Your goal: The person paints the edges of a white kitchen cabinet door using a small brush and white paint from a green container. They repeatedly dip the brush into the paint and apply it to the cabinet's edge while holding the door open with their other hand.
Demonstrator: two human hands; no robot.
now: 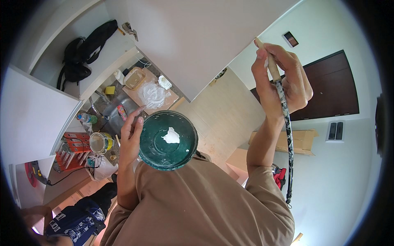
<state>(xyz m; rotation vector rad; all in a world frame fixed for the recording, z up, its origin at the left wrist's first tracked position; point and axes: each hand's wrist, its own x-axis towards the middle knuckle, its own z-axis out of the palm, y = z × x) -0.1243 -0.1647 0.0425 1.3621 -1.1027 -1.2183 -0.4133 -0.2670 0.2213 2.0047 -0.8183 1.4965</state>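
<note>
My left hand (130, 136) grips the rim of a round dark green plastic bowl (150, 153) in front of my chest. A dollop of white paste (171, 136) lies on the bowl's bottom. Raised at the upper right, my right hand (286, 81) holds a slender stick-like tool (285, 115) between thumb and fingers. Its front part is beige, and its long shaft is speckled black and white with a small wire loop at the end. The beige tip appears at the edge of a pale cabinet door (197, 46); whether they touch, I cannot tell.
Below the door, a board (172, 100) smeared with white paste lies beside a metal sink (107, 112). A bucket (98, 144) stands on the counter. A black bag (92, 46) sits in the open cabinet. Another person (77, 218) is at lower left. A flattened cardboard box (295, 141) leans right.
</note>
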